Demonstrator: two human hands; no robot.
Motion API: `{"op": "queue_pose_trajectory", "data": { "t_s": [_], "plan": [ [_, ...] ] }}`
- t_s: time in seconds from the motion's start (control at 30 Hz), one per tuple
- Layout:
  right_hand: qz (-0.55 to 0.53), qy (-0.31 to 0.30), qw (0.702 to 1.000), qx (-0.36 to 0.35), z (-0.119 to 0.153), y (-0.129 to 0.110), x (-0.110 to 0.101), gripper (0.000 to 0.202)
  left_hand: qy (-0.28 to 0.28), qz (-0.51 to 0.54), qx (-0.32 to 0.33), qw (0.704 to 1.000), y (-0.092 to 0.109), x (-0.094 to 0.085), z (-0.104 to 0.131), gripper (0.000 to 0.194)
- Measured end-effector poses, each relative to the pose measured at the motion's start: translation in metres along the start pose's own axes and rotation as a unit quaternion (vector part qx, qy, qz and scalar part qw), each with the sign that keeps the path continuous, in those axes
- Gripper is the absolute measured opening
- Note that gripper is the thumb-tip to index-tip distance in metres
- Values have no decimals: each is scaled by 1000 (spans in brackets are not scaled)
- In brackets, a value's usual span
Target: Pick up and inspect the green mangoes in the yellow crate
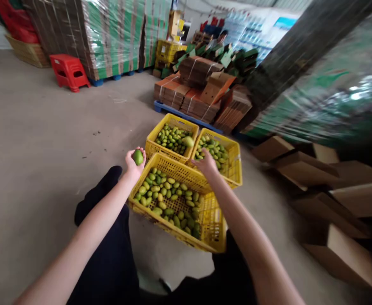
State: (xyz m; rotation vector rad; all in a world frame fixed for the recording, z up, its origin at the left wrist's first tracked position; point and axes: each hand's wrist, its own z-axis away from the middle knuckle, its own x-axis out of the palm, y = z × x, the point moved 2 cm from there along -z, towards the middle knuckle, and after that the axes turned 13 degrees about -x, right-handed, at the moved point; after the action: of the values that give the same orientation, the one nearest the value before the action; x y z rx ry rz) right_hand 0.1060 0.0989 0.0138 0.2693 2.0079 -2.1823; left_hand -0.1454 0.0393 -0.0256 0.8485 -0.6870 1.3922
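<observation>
My left hand (135, 162) is closed around a green mango (138, 157), held out beside the left corner of the front yellow crate (214, 220). Many small green and yellowish mangoes (167, 185) lie in that crate, with part of its bottom bare. My right hand (207, 163) reaches over the back right yellow crate (235, 163), fingers stretched out and nothing seen in them. A larger-looking yellow-green mango (188, 141) shows near the right side of the back left yellow crate (152, 147), apart from my hand; whether it is airborne I cannot tell. Both back crates hold mangoes.
Behind the crates, flattened cartons (195, 101) are stacked on a blue pallet (162, 106). Open cardboard boxes (313, 169) lie on the right. A red stool (69, 72) stands at left by wrapped pallets (122, 38). One person (222, 37) is partly visible far back.
</observation>
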Motion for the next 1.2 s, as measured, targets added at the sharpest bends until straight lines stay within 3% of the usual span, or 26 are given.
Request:
{"op": "queue_pose_trajectory", "data": {
  "t_s": [0.1, 0.27, 0.37, 0.53, 0.63, 0.8, 0.97, 1.07, 1.2],
  "plan": [
    [-12, 34, 998, 55, 7, 24, -27, 28, 16, 0, 8, 1000, 20, -9, -3, 17],
    [-28, -52, 980, 189, 101, 101, -61, 15, 11, -39, -9, 999, 39, -23, -1, 16],
    [-13, -92, 972, 215, 138, 124, -71, 17, 36, -53, -19, 998, 44, -37, 8, 15],
    [42, -137, 978, 151, 139, 123, -72, 13, 96, -67, -22, 993, 50, -58, 39, 18],
    [61, -129, 979, 143, 137, 117, -70, 9, 110, -86, -22, 990, 55, -54, 65, 19],
    [84, -120, 984, 104, 145, 106, -76, 14, 52, -172, -17, 984, 61, -11, 113, 20],
    [87, -116, 985, 90, 150, 97, -72, 10, -3, -269, -44, 962, 44, 26, 151, 18],
    [80, -123, 985, 89, 151, 98, -62, 5, -19, -271, -48, 961, 25, 27, 153, 22],
    [77, -131, 984, 91, 153, 102, -57, 4, 41, -215, -68, 973, 5, 10, 129, 26]
  ]
}}
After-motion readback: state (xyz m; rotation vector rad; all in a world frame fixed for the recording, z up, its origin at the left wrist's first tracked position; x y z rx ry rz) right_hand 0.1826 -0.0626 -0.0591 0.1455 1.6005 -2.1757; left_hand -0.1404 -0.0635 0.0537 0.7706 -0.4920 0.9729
